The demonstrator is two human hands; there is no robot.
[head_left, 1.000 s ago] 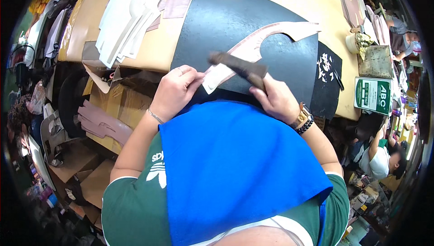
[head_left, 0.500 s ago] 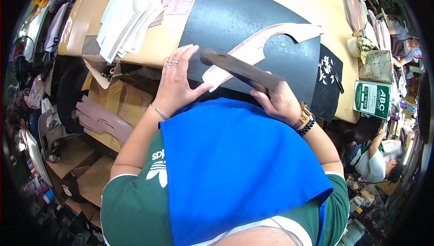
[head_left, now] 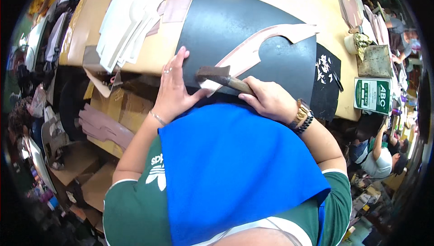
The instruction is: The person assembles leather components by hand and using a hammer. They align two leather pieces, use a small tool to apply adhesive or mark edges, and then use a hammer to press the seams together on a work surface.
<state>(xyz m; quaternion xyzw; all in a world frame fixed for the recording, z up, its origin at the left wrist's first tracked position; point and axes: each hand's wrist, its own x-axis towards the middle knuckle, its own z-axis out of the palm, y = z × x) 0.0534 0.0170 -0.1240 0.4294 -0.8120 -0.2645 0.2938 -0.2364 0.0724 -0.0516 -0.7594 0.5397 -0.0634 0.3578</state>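
Centre frame: left hand [head_left: 173, 90] now lies flat, fingers spread, on the black mat [head_left: 235, 24]; half a second ago it was lifting. Right hand [head_left: 270, 99] is clenched round the hammer [head_left: 221, 76], head now low over the pink leather piece [head_left: 253, 51]. Piece pinned; striking looks under way.

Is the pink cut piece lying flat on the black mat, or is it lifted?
Flat: the pink piece lies spread on the black mat; left hand presses nearby.
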